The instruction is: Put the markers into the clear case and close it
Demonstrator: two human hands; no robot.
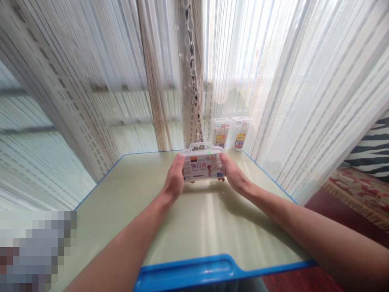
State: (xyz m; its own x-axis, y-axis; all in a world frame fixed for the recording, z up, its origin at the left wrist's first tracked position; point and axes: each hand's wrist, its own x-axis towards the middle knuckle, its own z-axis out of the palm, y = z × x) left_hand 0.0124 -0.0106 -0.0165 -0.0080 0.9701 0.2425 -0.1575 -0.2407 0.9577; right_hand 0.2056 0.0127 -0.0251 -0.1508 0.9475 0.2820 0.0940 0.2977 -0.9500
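Note:
A clear plastic carry case [203, 165] with a handle on top and a printed label is held upright over the far part of the table [188, 227]. My left hand [175, 174] grips its left end, thumb on the front and fingers behind. On the right end, my right hand [232, 172] holds it the same way. The label has large characters and a small cartoon figure. A soft shadow falls on the tabletop below the case. What is inside cannot be made out clearly.
Two clear plastic boxes with labels, a left box [221, 136] and a right box [240, 136], stand at the table's far right edge. Blue trim [188, 269] with a shallow groove runs along the near edge. String curtains [121, 81] hang behind. A zebra-striped cloth [369, 144] is at right.

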